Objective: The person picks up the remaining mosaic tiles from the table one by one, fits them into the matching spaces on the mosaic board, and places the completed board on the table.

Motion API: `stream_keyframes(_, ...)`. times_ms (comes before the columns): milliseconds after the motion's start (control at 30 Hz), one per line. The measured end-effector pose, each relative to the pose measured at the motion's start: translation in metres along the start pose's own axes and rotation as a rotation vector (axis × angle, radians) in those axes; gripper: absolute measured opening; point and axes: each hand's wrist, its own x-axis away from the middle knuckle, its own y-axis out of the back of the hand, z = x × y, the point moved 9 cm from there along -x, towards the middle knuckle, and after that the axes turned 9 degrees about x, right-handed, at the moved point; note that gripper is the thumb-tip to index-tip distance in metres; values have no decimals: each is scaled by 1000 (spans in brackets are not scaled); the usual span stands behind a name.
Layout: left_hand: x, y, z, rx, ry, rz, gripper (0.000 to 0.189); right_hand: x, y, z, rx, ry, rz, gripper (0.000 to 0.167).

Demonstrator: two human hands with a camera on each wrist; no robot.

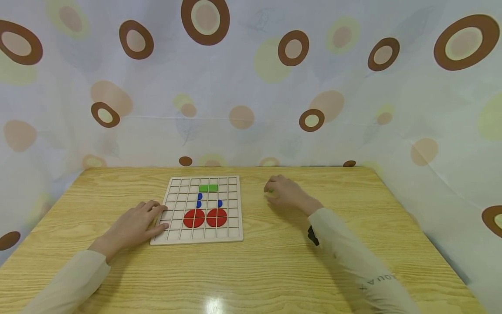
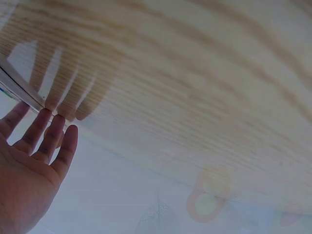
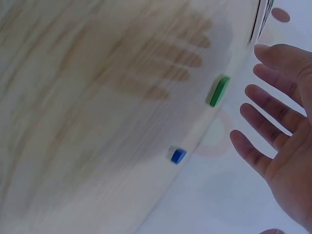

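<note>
My left hand (image 1: 135, 224) rests at the left edge of a white gridded board (image 1: 234, 221), its fingertips and thumb touching the rim. On the board lie two red round shapes (image 1: 194, 219), several small blue half-round pieces (image 1: 220, 203) and a green rectangle (image 1: 208, 188). To the right of the board, my right hand (image 1: 288, 192) hovers over the table with its fingers spread and holding nothing. Under it lies a loose green block (image 3: 220, 91), partly hidden by the fingers in the head view. A blue block (image 3: 178, 156) lies near it, covered by the hand in the head view.
All this is on a light wooden table (image 1: 251, 270). A pale cloth (image 1: 251, 83) with brown and yellow circles rises behind the table and along its sides. A black object (image 1: 313, 236) sits at the right wrist, under the sleeve.
</note>
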Motion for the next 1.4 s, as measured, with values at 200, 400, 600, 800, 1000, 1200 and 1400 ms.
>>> stream_keyframes(200,0,0,1,1,-2,-4,49,5,-2,-26,-44,-44,-14,24)
stream_keyframes(400,0,-2,3,-6,0,-5,49,11,-1,-46,-45,-66,-47,26)
stream_keyframes(600,0,-3,2,-8,4,-4,49,16,-6,-62,-21,-112,-38,25)
stream_keyframes(800,-1,-2,2,-6,3,-8,48,20,-7,-72,-35,-149,-12,24)
stream_keyframes(1000,-1,-3,3,-7,0,-12,48,23,-7,-76,-36,-161,23,25)
stream_keyframes(1200,0,-3,4,-5,6,-4,49,24,-9,-79,-25,-178,49,27)
stream_keyframes(1400,0,-3,4,-6,12,4,50,25,-12,-81,-3,-186,65,28)
